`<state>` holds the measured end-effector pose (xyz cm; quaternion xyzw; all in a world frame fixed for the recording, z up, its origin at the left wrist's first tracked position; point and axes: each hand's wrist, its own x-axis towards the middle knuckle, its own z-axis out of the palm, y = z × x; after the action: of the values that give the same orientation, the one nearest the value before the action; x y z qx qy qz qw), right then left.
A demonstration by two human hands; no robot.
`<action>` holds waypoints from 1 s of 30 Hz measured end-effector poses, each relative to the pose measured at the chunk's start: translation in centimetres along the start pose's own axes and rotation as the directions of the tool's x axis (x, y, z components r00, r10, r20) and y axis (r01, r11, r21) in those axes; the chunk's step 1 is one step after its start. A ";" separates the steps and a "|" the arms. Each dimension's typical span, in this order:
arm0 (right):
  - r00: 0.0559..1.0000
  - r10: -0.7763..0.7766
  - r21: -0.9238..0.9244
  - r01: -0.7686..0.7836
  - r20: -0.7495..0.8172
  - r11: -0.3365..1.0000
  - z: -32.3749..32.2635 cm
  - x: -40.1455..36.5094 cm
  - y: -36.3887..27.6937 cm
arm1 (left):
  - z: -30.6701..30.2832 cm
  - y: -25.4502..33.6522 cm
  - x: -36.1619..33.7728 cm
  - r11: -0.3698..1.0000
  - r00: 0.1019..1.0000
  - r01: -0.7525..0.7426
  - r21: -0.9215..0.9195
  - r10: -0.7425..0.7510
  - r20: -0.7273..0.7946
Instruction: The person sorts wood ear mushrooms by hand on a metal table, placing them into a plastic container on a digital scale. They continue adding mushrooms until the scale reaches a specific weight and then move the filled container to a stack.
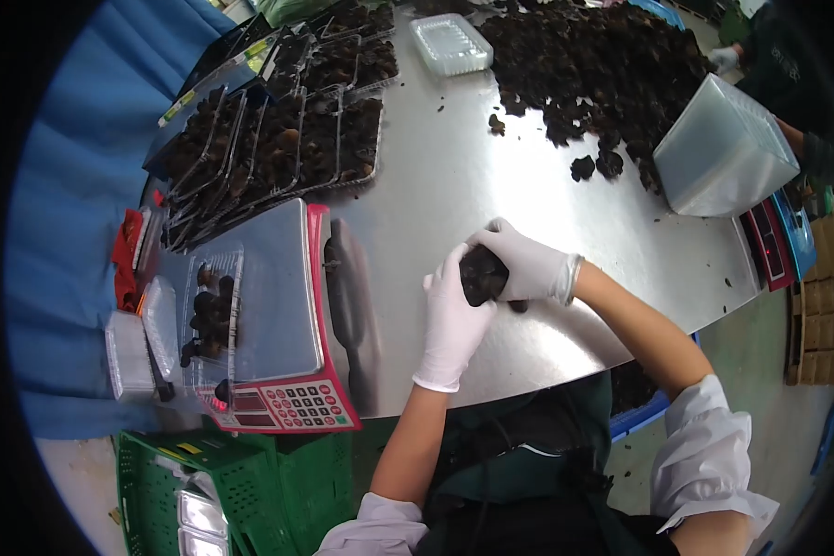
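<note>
Both my hands wear white gloves and meet over the steel table (426, 176). Between them is a dark clump of mushroom-like pieces (483, 275). My left hand (454, 320) wraps its left side, and my right hand (526, 264) grips it from the upper right. One small dark piece (519, 306) shows just under my right hand. To the left, a red-edged digital scale (278, 315) carries a clear plastic tray (236, 306) with several dark pieces in it.
Filled clear trays (278, 139) stand at the upper left. A large dark pile (602, 65) covers the far right, near stacked empty trays (451, 44) and a tall clear stack (725, 148). A co-worker's gloved hand (725, 58) is beside the pile. Green crates (222, 491) stand below.
</note>
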<state>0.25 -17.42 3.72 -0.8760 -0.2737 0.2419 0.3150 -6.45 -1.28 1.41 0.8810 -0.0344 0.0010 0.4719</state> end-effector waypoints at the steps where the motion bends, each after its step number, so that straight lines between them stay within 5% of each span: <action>1: 0.999 0.034 0.166 -0.031 -0.016 0.986 0.2 -0.3 0.2 | 0.0 -0.1 0.1 1.000 1.000 -0.003 -0.007 0.003 -0.015; 3: 0.996 0.087 0.434 -0.064 -0.033 0.899 0.1 -1.0 -0.9 | 0.1 -0.5 0.0 0.993 0.992 -0.082 -0.079 0.074 -0.106; 4: 0.998 0.064 0.421 -0.048 -0.023 0.906 0.3 -0.8 -0.8 | -0.4 -0.3 0.0 0.994 0.989 -0.078 -0.075 0.068 -0.134; 6: 0.882 -0.349 0.038 0.380 -0.316 0.924 0.9 0.2 -0.3 | -1.8 0.4 -0.3 0.971 0.985 -0.105 -0.215 0.071 -0.160; 8: 0.858 -0.404 -0.020 0.420 -0.316 0.907 -0.3 1.0 -3.7 | -4.3 1.3 -0.8 0.957 0.966 -0.138 -0.255 0.074 -0.246; 9: 0.988 -0.037 0.404 0.095 -0.149 0.910 -1.8 0.6 -8.6 | -6.1 1.6 -1.2 0.956 0.954 -0.154 -0.250 0.078 -0.291; 10: 0.994 -0.011 0.406 0.056 -0.112 0.912 -2.5 1.2 -11.4 | -7.9 2.1 -1.6 0.955 0.939 -0.171 -0.244 0.083 -0.332; 12: 0.911 -0.351 0.088 0.376 -0.214 0.922 -2.1 4.0 -14.7 | -12.3 2.2 -2.6 0.966 0.855 -0.241 -0.090 0.168 -0.491; 13: 0.837 -0.503 0.140 0.536 -0.217 0.832 -1.7 5.9 -16.6 | -14.7 2.2 -3.4 0.977 0.836 -0.203 -0.059 0.142 -0.530; 14: 0.837 -0.515 0.099 0.538 -0.186 0.837 -1.2 7.4 -19.0 | -17.2 2.1 -4.3 0.986 0.817 -0.166 -0.032 0.119 -0.564; 15: 0.712 -0.674 -0.020 0.684 -0.199 0.729 -0.3 9.8 -20.6 | -19.3 1.0 -4.8 0.980 0.780 -0.199 -0.031 0.139 -0.610; 16: 0.721 -0.674 0.087 0.690 -0.162 0.718 0.6 11.9 -22.6 | -21.5 -0.2 -5.2 0.972 0.741 -0.235 -0.027 0.161 -0.652; 17: 0.621 -0.763 0.050 0.780 -0.182 0.623 1.6 14.3 -24.2 | -23.6 -0.8 -5.8 0.986 0.741 -0.166 -0.013 0.117 -0.661; 19: 0.666 -0.739 0.037 0.745 -0.101 0.667 2.7 17.3 -27.9 | -27.0 -2.0 -6.7 0.993 0.734 -0.107 -0.053 0.043 -0.677; 22: 0.672 -0.730 -0.106 0.741 0.123 0.664 4.2 21.7 -30.2 | -30.2 -3.5 -8.5 0.921 0.795 0.211 0.326 0.032 -0.606; 25: 0.681 -0.641 -0.234 0.728 0.355 0.644 4.3 23.1 -29.7 | -30.7 -5.1 -10.6 0.810 0.872 0.341 0.478 -0.082 -0.482; 28: 0.630 -0.729 -0.282 0.774 0.267 0.566 3.1 22.5 -27.9 | -31.1 -5.9 -11.8 0.834 0.906 0.237 0.498 -0.006 -0.423; 30: 0.734 -0.640 -0.167 0.677 0.229 0.717 0.4 19.9 -27.4 | -31.6 -5.2 -12.8 0.853 0.913 0.219 0.474 -0.009 -0.407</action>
<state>5.67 13.22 17.20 -0.7304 -0.6186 0.1457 0.2504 -17.89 28.66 14.14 0.9562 0.1152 0.1570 0.2185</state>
